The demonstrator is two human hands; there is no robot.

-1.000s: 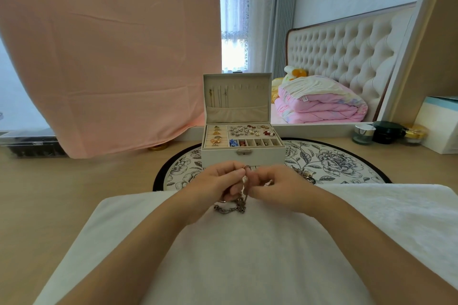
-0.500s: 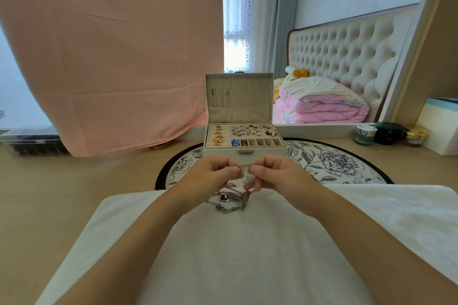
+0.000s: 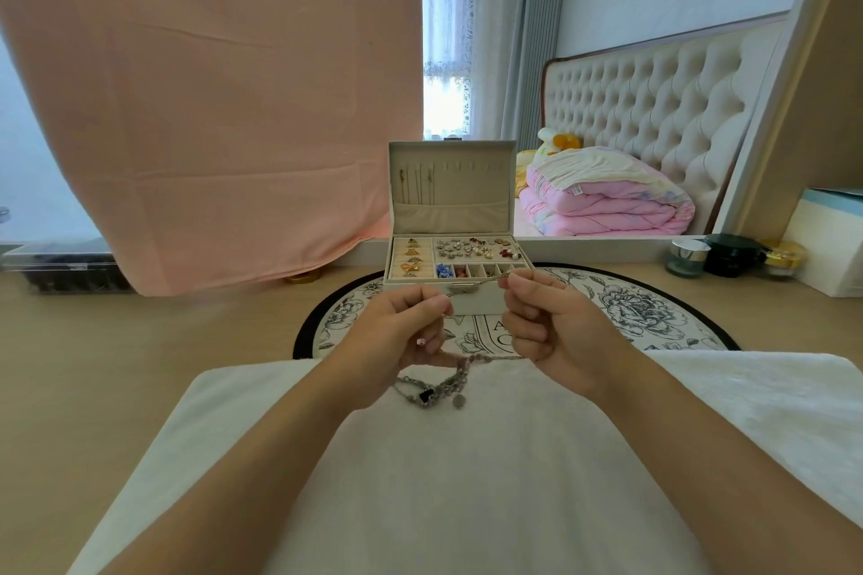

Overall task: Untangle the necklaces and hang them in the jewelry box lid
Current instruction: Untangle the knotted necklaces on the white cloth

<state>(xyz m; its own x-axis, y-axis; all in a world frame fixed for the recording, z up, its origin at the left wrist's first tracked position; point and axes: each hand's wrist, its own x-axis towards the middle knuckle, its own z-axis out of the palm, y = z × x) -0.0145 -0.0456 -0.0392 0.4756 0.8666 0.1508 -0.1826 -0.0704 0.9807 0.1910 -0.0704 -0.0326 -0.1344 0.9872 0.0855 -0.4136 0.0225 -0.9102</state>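
Left hand (image 3: 401, 336): yours, fingers curled, thumb and forefinger pinching one end of a thin chain (image 3: 476, 287); raised above the towel.
Right hand (image 3: 555, 332): yours, curled into a loose fist, thumb and forefinger pinching the other end of the chain, a little higher than the left.
Chain: drawn nearly taut between your two hands, crossing in front of the box front.
Towel (image 3: 467, 504): white, spread over the near desk under both your forearms.
Tangle of necklaces (image 3: 434, 390): silver, bunched on the towel's far edge, just below your left hand; one strand runs right under your right hand. Cannot tell whether it joins the held chain.
Desk (image 3: 140, 364): light wood.
Round mat (image 3: 630, 317): floral print, black rim, beyond the towel.
Jewelry box (image 3: 476, 306): on the mat, just beyond your hands, open; small pieces fill the tray compartments.
Lid (image 3: 462, 219): upright, beige lining, pocket along its lower part.
Hung necklaces (image 3: 415, 184): a few fine gold chains on the lid's left hooks.
Jars (image 3: 733, 254): three, far right on the desk.
Pink cloth (image 3: 210, 107): hanging far left, behind the box.
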